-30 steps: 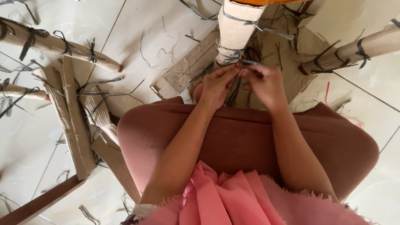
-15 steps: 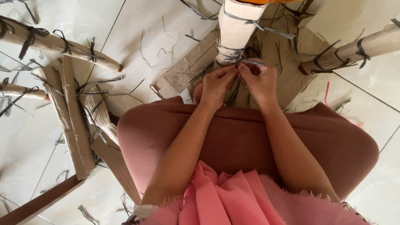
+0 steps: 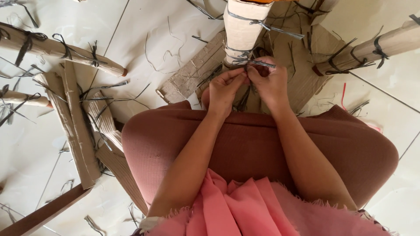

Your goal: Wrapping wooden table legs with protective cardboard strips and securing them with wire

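The tiled floor [image 3: 144, 39] carries everything here, littered with offcuts and loose black strands. At ten o'clock lies a cardboard-wrapped leg [image 3: 61, 50] bound with dark ties; at two o'clock another wrapped leg [image 3: 372, 48] slants in from the edge. A flat cardboard sheet [image 3: 315, 57] spreads under the work, and a folded cardboard strip [image 3: 188, 74] lies at eleven o'clock of the hands. More cardboard strips [image 3: 74, 126] are stacked at nine o'clock.

At twelve o'clock stands the upright wrapped post [image 3: 243, 26], pale cardboard with dark bands round it. Its lowest band is where the strap [image 3: 261, 64] sits, a thin dark strip with its loose end pointing to three o'clock.

The left hand [image 3: 225, 89] is closed in a pinch, fingertips pressed on the strap just below the post's base. The right hand [image 3: 271, 83] is likewise closed, thumb and forefinger gripping the same strap, touching the left.

To do this well, I judge the strap should be kept taut against the cardboard while the ends are worked, both pinches close to the knot so nothing slackens, and the loose end pulled along the band rather than away from it, lest the wrapping slip or the cardboard tear.
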